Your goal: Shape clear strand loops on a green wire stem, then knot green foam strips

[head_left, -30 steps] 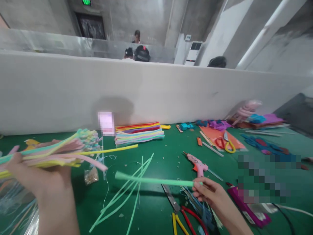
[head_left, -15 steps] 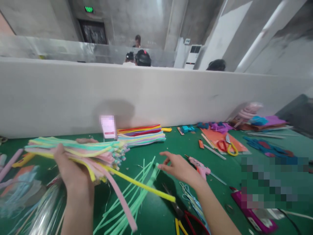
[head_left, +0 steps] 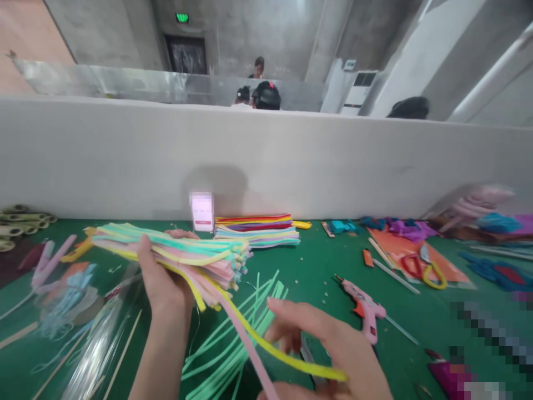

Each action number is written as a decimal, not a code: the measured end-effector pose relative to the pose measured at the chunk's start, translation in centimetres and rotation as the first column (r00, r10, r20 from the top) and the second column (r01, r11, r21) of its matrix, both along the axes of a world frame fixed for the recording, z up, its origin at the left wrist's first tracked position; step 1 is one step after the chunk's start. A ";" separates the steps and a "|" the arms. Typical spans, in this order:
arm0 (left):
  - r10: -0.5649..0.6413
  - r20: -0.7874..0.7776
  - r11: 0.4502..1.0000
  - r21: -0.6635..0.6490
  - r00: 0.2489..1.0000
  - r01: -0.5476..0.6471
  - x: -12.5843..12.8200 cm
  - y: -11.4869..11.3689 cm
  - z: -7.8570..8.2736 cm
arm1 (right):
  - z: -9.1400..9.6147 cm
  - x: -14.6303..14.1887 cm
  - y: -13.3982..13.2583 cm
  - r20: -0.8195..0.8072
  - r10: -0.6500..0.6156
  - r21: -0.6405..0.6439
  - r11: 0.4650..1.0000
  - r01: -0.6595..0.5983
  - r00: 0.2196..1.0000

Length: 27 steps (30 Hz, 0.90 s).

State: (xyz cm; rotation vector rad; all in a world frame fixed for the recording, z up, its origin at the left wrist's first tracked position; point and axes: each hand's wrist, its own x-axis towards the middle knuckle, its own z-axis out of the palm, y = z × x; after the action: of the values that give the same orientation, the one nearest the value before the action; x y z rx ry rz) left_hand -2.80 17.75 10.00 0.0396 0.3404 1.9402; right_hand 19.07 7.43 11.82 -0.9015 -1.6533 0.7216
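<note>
My left hand (head_left: pixel 163 280) is closed around a thick bundle of pastel pipe cleaners (head_left: pixel 179 251), held level above the green table (head_left: pixel 320 266). A yellow pipe cleaner (head_left: pixel 287 355) and a pink one (head_left: pixel 250 347) droop out of the bundle toward me. My right hand (head_left: pixel 322 344) sits low at the front, thumb out and fingers curled on the yellow pipe cleaner, whose tip sticks out past the palm. Several loose green pipe cleaners (head_left: pixel 254 314) lie on the table beneath both hands.
A flat stack of coloured strips (head_left: pixel 258 229) lies by the white partition (head_left: pixel 266 155). A pink glue gun (head_left: pixel 366 311), red-and-yellow scissors (head_left: pixel 422 266) and orange sheets lie to the right. Clear plastic wrapping (head_left: pixel 89 344) is at the left. People sit beyond the partition.
My right hand let go of a green pipe cleaner, reached over the loose green ones, then came back and closed on the drooping yellow one. The bundle moved right, toward the centre.
</note>
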 end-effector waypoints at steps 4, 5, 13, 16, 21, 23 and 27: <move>0.014 -0.016 1.000 0.009 1.000 -0.014 0.4 -0.5 0.5 | -1.1 -0.9 1.5 -0.247 0.074 0.124 0.991 -0.044 0.966; 0.020 -0.018 1.000 0.005 1.000 -0.020 0.5 -0.5 0.6 | -1.3 -0.9 1.8 -0.281 0.110 0.159 0.985 -0.067 0.953; 0.086 -0.085 0.993 -0.070 0.993 -0.092 0.7 0.1 0.3 | -1.2 -2.0 2.2 -0.094 0.092 0.168 0.983 -0.075 0.991; 0.110 -0.106 0.990 -0.074 0.988 -0.118 1.1 -0.2 0.4 | -1.7 -2.8 2.3 -0.145 -0.034 0.176 0.983 0.059 0.989; 0.108 -0.120 0.991 -0.066 0.987 -0.116 1.6 -0.5 0.6 | -2.6 -2.9 2.1 -0.137 -0.203 0.170 0.960 0.225 0.970; 0.110 -0.122 0.991 -0.059 0.986 -0.118 1.6 -0.5 0.5 | -2.5 -2.7 2.0 -0.112 -0.235 0.195 0.948 0.253 0.966; 0.083 -0.124 0.994 -0.057 0.989 -0.090 1.8 -0.5 0.4 | -1.7 -2.4 2.2 -0.033 -0.198 0.269 0.942 0.199 0.980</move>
State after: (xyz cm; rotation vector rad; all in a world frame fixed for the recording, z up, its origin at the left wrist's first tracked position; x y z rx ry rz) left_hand -1.04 17.28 10.35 0.1038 0.4908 2.0166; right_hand 16.67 9.60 10.17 -0.8516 -1.5828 0.3475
